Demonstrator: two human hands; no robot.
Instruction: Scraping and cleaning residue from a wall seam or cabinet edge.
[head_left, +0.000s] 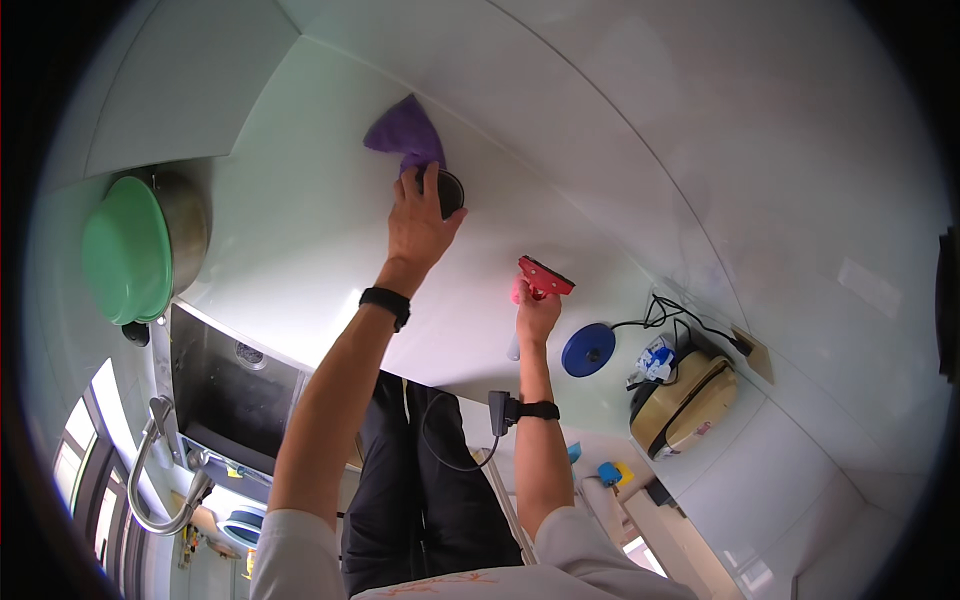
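Note:
My left hand (421, 217) reaches over the pale countertop with its fingers and thumb around a dark round cup or bowl (451, 194). A purple cloth (409, 133) lies crumpled just beyond it, touching or very near the fingers. Lower and to the right, my right hand (538, 315) grips a red squeegee-like scraper (546, 277) with a dark blade edge. Pink material shows beside these fingers; whether it belongs to the scraper I cannot tell. A pale handle end shows below the hand.
A blue round kettle base (589, 350) with a black cord lies right of my right hand, near a beige appliance (694, 405) and a crumpled packet (655, 361). A green basin (127, 251) leans against a metal pot at left, above the sink (232, 382) and curved faucet (142, 480).

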